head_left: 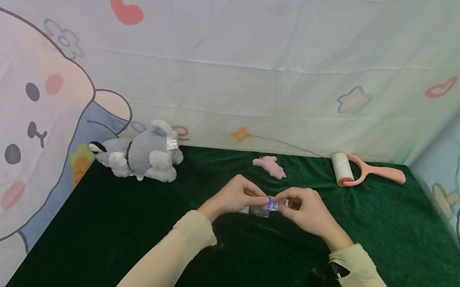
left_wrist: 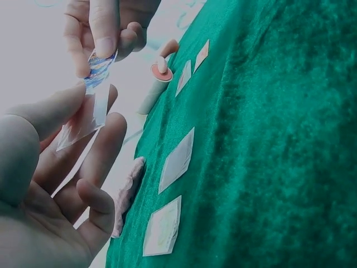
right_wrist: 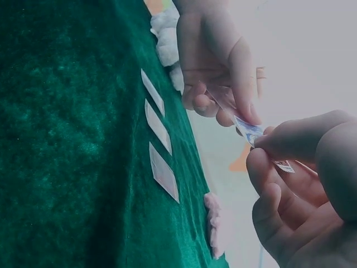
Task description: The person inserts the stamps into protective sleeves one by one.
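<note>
Both hands meet above the dark green cloth, near its middle in the head view. My left hand (head_left: 239, 197) pinches a small clear plastic sleeve (left_wrist: 83, 124) between thumb and fingers. With thumb and fingertips my right hand (head_left: 309, 212) grips a small card (left_wrist: 100, 71) with a blue and white pattern. The card's lower end meets the sleeve's upper end; how far inside it sits I cannot tell. Below the hands, several flat sleeve-like pieces (left_wrist: 177, 161) lie spaced out on the cloth, partly hidden by the hands in the head view.
A grey and white plush animal (head_left: 146, 155) lies at the back left of the green cloth (head_left: 112, 235). Behind the hands is a small pink plush-like item (head_left: 270, 166). A lint roller (head_left: 342, 169) with a pink handle lies at the back right, by the patterned curtain (head_left: 221, 90).
</note>
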Available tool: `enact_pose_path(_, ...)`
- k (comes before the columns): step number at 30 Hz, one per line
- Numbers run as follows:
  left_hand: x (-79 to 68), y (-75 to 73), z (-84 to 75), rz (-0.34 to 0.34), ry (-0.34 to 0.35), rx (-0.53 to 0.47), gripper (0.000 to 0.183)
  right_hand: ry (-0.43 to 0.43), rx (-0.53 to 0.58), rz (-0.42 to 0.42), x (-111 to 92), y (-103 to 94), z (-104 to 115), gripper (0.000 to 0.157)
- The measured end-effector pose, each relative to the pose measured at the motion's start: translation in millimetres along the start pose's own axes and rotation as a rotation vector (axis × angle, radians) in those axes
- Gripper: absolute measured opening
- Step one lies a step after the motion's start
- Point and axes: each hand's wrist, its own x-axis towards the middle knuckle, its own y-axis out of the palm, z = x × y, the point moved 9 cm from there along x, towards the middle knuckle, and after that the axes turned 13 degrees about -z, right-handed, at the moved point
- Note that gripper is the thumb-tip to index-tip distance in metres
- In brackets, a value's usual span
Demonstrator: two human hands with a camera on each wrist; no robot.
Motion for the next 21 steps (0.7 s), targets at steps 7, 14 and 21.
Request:
enact_pose_path(7, 0.5, 0.0, -0.5, -0.005, 0.052, 0.011, 0.016, 0.059, 0.053, 0.017, -1, 2.8, -7, 0.019)
enact_pose_path(14, 0.1, 0.8, -11.3, -0.024, 0.150, 0.057, 0.017, 0.084, 0.086, 0.020, 0, 4.6, -10, 0.016)
enact_pose_path(21, -3.0, 3.3, -18.3, -0.027, 0.197, 0.182, 0.023, 0.113, 0.106, -0.001, 0, 4.4, -11, 0.012)
